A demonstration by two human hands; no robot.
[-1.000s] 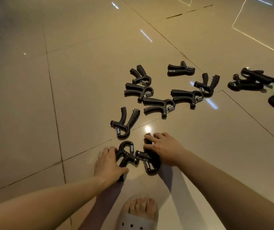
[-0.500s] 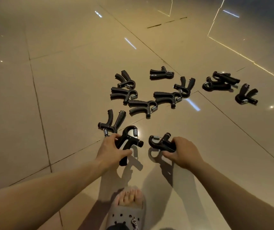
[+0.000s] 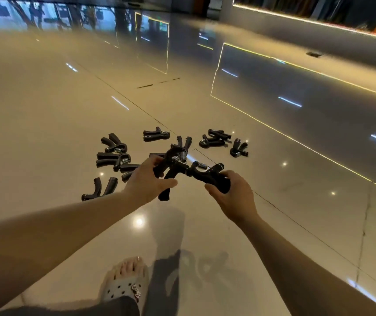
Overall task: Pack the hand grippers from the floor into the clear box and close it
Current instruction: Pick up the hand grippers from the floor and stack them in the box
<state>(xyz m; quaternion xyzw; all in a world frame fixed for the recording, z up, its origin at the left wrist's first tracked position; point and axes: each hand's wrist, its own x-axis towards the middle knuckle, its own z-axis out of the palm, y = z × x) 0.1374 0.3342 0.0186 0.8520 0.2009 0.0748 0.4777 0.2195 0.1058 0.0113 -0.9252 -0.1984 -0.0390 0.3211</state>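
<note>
My left hand (image 3: 147, 181) grips a black hand gripper (image 3: 171, 169) with a metal spring, lifted off the floor. My right hand (image 3: 233, 197) holds a second black hand gripper (image 3: 209, 173) by its handles, its spring end pointing left and almost touching the first one. Several more black hand grippers lie on the glossy floor beyond my hands, among them one at the near left (image 3: 100, 190), one at the far middle (image 3: 156, 134) and one at the right (image 3: 239, 148). The clear box is not in view.
The floor is polished beige tile (image 3: 45, 110) with dark seams and bright light reflections. My foot in a white perforated clog (image 3: 125, 283) stands at the bottom centre. A lit ledge (image 3: 319, 26) runs along the far right.
Both hands have lifted their hand grippers off the floor and brought them together in the air. The view has tilted up, showing more of the room.
</note>
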